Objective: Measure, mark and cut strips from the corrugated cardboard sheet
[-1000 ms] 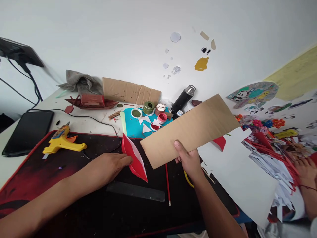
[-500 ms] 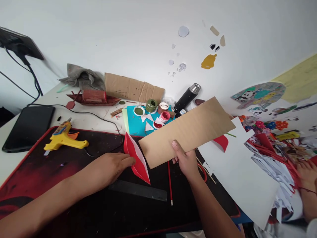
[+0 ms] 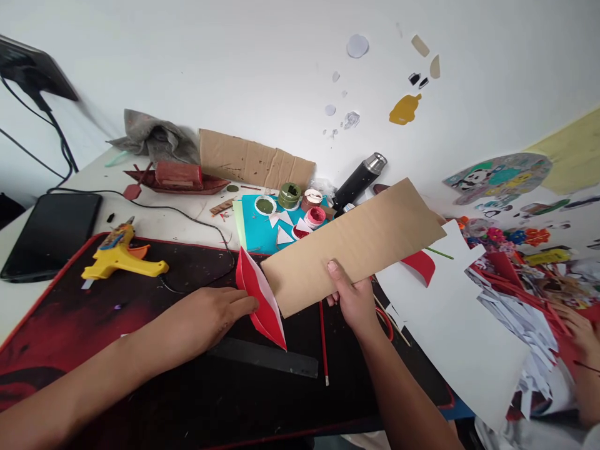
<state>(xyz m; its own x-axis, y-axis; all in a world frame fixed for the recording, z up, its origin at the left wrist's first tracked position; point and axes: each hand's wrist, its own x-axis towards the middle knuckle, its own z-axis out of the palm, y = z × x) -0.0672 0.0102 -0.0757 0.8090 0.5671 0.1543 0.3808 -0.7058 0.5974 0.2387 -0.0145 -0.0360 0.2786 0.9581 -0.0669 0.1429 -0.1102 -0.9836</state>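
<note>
My right hand (image 3: 354, 300) grips a long flat piece of brown cardboard (image 3: 356, 244), thumb on top and fingers underneath. In my left hand (image 3: 220, 315) is a folded red paper piece (image 3: 262, 309) with a pale inside, pinched at its near side. Its far side lies close to the cardboard's left end; whether they touch I cannot tell. Below both hands, a dark ruler (image 3: 267, 359) rests on the black mat (image 3: 225, 406). A red pencil (image 3: 324, 350) lies to the ruler's right, and red scissor handles (image 3: 385, 322) show partly behind my right wrist.
A yellow glue gun (image 3: 124, 256) lies at left beside a black tablet (image 3: 51, 234). Behind stand a model boat (image 3: 178, 181), paint jars (image 3: 289, 195) and a black flask (image 3: 359, 181). White sheets (image 3: 459, 325) spread rightward; another person's hand (image 3: 579, 328) is at the right edge.
Both hands hold the same pieces in nearly the same pose. The view has shifted slightly. At the right edge, the other person's hand has moved a little.
</note>
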